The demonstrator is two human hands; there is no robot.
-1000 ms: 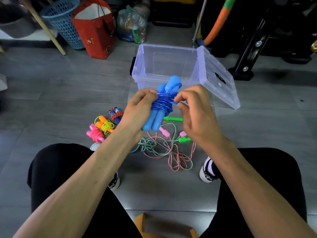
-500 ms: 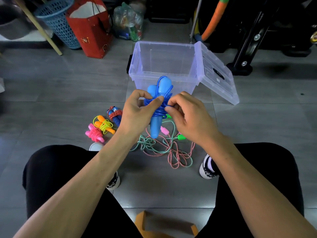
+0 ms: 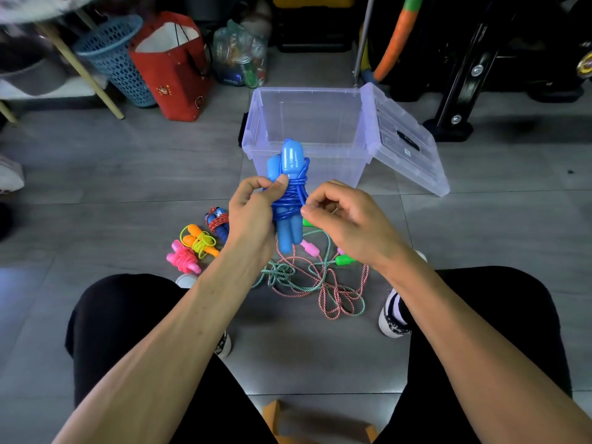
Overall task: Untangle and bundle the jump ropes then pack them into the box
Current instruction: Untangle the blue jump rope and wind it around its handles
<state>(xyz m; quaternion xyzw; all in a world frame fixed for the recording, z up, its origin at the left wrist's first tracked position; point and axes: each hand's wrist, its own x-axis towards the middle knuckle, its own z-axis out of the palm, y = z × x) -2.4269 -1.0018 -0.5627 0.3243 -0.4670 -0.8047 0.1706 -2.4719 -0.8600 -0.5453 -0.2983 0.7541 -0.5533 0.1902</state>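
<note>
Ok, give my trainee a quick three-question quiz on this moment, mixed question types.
1. True or false: the clear plastic box already holds a bundled rope.
2. Which hand grips the blue jump rope bundle: A left hand, B right hand?
3. How many finished bundles lie on the floor left of the tangled ropes?

Key: 1 false, none shows inside; 2 A; 3 three: pink bundle, orange bundle, red-corded bundle.

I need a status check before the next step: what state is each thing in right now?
blue jump rope: wound, held upright
left hand: grips the bundle
right hand: fingers pinch the cord
box: open, empty
lid: hangs at box's side
pink and green ropes: tangled on floor
three bundles: wound, on floor
</note>
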